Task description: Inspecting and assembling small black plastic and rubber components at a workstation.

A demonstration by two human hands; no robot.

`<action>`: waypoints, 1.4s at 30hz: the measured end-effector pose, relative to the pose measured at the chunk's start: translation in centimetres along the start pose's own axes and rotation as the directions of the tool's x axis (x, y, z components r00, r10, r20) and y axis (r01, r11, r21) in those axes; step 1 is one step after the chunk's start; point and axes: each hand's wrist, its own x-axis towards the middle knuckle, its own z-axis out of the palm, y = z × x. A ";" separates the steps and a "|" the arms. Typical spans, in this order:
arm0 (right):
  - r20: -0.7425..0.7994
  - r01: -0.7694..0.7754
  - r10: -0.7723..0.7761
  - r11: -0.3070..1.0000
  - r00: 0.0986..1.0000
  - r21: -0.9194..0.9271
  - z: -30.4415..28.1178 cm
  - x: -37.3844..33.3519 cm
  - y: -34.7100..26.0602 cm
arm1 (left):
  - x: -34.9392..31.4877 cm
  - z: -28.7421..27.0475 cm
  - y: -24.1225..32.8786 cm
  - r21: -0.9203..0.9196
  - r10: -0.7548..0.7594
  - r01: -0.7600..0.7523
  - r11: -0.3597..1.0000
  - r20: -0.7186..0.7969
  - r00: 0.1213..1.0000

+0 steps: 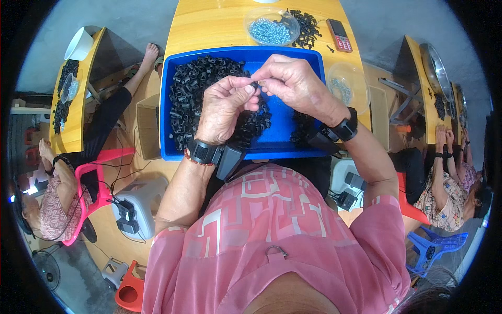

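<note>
- Table (209,23): yellow wood, running away to the far side; everything below lies on it or above it.
- Blue tray (285,123): at the table's near end; its bare floor shows on the right.
- Black parts (196,78): heaped in the tray, mostly left; a smaller group lies near right, partly under the right forearm.
- Left hand (227,104) and right hand (295,81): both above the tray, fingertips meeting; the left pinches a small piece between thumb and finger; the right's fingertips are drawn together against it, though I cannot tell whether they grip anything.
- Clear bowl (266,13): beyond the tray, holding silvery bits.
- Clear dish (356,78): right of the tray.
- Phone (340,35): far right.
- Small black piece (255,85): between the hands, right of the left thumb; both hands equally near; its long axis is hidden by fingers.
</note>
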 end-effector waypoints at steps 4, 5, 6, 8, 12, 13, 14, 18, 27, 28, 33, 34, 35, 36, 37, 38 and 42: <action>0.054 0.025 -0.024 0.999 0.998 -0.025 0.0 0.0 0.2 | 0.0 -0.2 -0.2 0.050 0.019 -0.019 0.999 0.002 1.000; 0.033 0.094 -0.091 0.992 0.995 -0.085 0.1 -0.1 0.1 | 0.0 -0.1 -0.1 0.050 0.019 -0.020 0.999 0.002 1.000; 0.016 0.161 -0.160 0.976 0.987 -0.145 0.2 -0.1 0.1 | 0.0 -0.1 -0.1 0.061 0.016 -0.015 0.998 -0.002 1.000; 0.000 0.114 -0.115 0.984 0.993 -0.134 0.1 -0.3 -0.2 | -0.1 0.0 0.0 0.073 0.012 -0.012 0.997 -0.007 1.000; -0.026 0.045 -0.048 0.991 0.998 -0.125 0.0 -0.3 -0.6 | 0.0 0.1 0.0 0.039 0.018 -0.019 0.999 0.019 1.000; -0.026 0.045 -0.049 0.991 0.998 -0.125 0.0 -0.3 -0.6 | 0.1 0.0 0.0 0.025 0.016 -0.016 1.000 0.034 0.999; -0.027 0.047 -0.051 0.991 0.998 -0.126 0.0 -0.3 -0.7 | 0.0 -0.1 -0.1 0.026 0.016 -0.017 1.000 0.034 0.999; -0.087 0.062 -0.074 0.990 0.993 -0.125 0.3 -0.3 -0.6 | 0.1 -0.1 -0.1 -0.032 -0.013 0.014 0.999 0.038 0.999; -0.053 0.112 -0.121 0.983 0.991 -0.144 0.6 -0.4 -0.6 | 0.0 0.2 0.0 0.011 0.016 -0.016 1.000 0.005 1.000; -0.053 0.112 -0.121 0.983 0.991 -0.144 0.5 -0.5 -0.6 | 0.0 0.3 0.0 0.037 0.026 -0.025 0.999 -0.011 1.000; -0.045 0.179 -0.188 0.972 0.981 -0.154 0.6 -0.2 -0.3 | 0.0 0.5 0.0 0.092 0.036 -0.031 0.995 -0.047 0.998; -0.044 0.180 -0.189 0.972 0.981 -0.153 0.6 -0.2 -0.4 | -0.1 0.5 0.0 0.105 0.034 -0.028 0.994 -0.052 0.998; -0.011 0.182 -0.187 0.970 0.982 -0.160 0.5 -0.1 -0.6 | -0.1 0.4 0.0 0.105 0.035 -0.029 0.994 -0.052 0.998; 0.021 0.184 -0.183 0.968 0.983 -0.168 0.5 0.0 -0.7 | 0.0 0.4 0.0 0.100 0.031 -0.025 0.995 -0.053 0.998; 0.021 0.184 -0.183 0.968 0.983 -0.168 0.5 0.0 -0.9 | 0.0 0.3 0.0 0.095 0.027 -0.021 0.995 -0.055 0.998; 0.019 0.187 -0.186 0.965 0.982 -0.181 0.6 0.0 -1.2 | 0.0 0.2 -0.1 0.095 0.027 -0.022 0.995 -0.054 0.998; -0.061 0.169 -0.181 0.971 0.982 -0.170 0.7 -0.1 -0.9 | 0.0 0.2 0.1 0.045 0.022 -0.020 0.999 -0.037 0.999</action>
